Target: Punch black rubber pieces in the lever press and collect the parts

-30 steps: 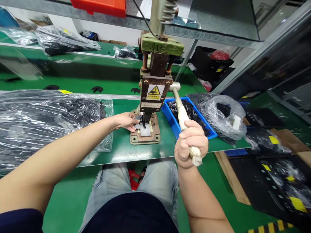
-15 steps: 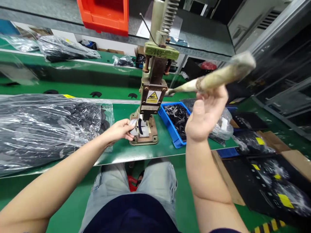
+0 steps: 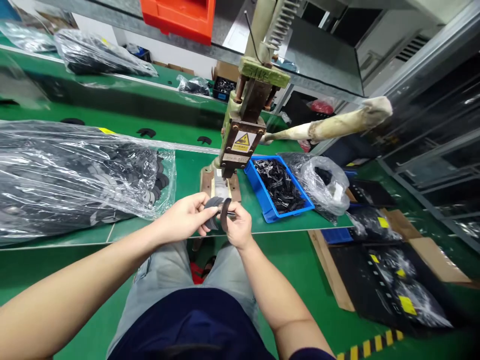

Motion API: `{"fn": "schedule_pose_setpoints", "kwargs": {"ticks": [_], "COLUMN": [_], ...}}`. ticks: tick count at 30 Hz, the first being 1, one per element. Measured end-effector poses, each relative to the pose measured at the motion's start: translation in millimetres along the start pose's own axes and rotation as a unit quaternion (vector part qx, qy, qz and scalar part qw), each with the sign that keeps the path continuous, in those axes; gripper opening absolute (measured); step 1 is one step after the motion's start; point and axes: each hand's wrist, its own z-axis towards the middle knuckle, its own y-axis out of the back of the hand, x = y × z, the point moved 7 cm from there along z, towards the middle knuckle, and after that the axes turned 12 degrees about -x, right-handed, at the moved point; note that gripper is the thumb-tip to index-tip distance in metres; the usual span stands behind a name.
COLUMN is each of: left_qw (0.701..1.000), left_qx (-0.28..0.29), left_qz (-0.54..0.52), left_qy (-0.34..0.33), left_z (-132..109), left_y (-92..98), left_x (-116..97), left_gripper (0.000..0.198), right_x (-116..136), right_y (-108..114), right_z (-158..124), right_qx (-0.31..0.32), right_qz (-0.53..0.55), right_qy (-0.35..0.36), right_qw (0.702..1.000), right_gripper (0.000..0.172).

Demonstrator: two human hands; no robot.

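My left hand [image 3: 186, 217] and my right hand [image 3: 237, 226] meet at the near edge of the green bench [image 3: 187, 227]. Together they pinch a small dark flat piece [image 3: 218, 206] with a curved black strip on it. Just beyond them stands a hand press [image 3: 243, 135] with a yellow warning label. Its base plate [image 3: 220, 184] lies bare under the ram. The press lever [image 3: 333, 125], wrapped in pale tape, sticks out to the right, raised and untouched.
A large clear bag of dark flat parts [image 3: 75, 175] fills the bench on the left. A blue bin of small black parts [image 3: 279, 187] and a smaller plastic bag [image 3: 322, 182] sit right of the press. Cardboard and bagged parts [image 3: 397, 280] lie on the floor at right. An orange bin [image 3: 180, 17] sits on the shelf above.
My right hand let go of the raised lever and came down to the bench edge. My left hand drew the dark piece out from under the press, and both hands now hold it.
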Motion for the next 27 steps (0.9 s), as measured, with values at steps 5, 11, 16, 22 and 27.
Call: {"fn": "schedule_pose_setpoints", "kwargs": {"ticks": [5,11,16,22,27], "left_qw": [0.999,0.998,0.998,0.998,0.991], "left_qx": [0.046,0.062,0.036,0.041,0.104], "left_qz": [-0.015,-0.016,0.05,0.045,-0.041], "left_qy": [0.018,0.022,-0.005,0.025,0.076], "left_z": [-6.5,-4.3,-8.6,-12.9,-7.6], "left_y": [-9.0,-13.4,-10.8,-13.1,-21.6], "left_x": [-4.3,-15.0,-19.7,-15.4,-9.4], "left_gripper": [0.046,0.046,0.042,0.044,0.052], "right_x": [10.0,14.0,10.9,20.4,20.2], "right_y": [2.0,6.3,9.3,8.3,4.7], "right_z": [-10.9,-9.5,-6.2,-10.5,-13.2], "right_qx": [-0.024,-0.015,-0.006,-0.022,-0.006], "right_qz": [0.013,-0.005,-0.031,0.018,0.052], "right_qy": [0.009,0.026,0.036,0.023,-0.008], "right_qw": [1.0,1.0,0.999,0.999,0.999], "right_gripper": [0.026,0.021,0.024,0.02,0.025]}}
